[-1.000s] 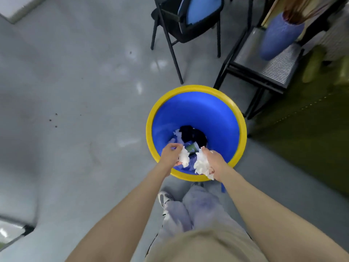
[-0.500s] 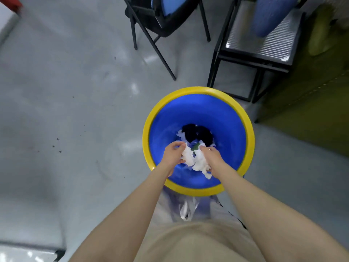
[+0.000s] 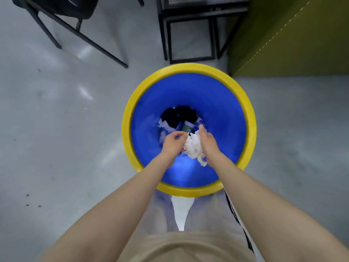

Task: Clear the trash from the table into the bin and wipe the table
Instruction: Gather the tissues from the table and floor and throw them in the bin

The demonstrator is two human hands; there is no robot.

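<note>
Seen from nearer now than a half-second ago, with the grey floor (image 3: 56, 129) taking less of the view. Blue bin (image 3: 188, 191) with yellow rim larger and more central, black chair (image 3: 62, 17) and metal stand (image 3: 190, 35) cut off at the top edge. Inside, dark and white trash (image 3: 177, 116) at the bottom. Still over the opening: left hand (image 3: 172, 143) and right hand (image 3: 207, 143), close together, fingers curled round a crumpled white tissue wad (image 3: 194, 150) pressed between them.
</note>
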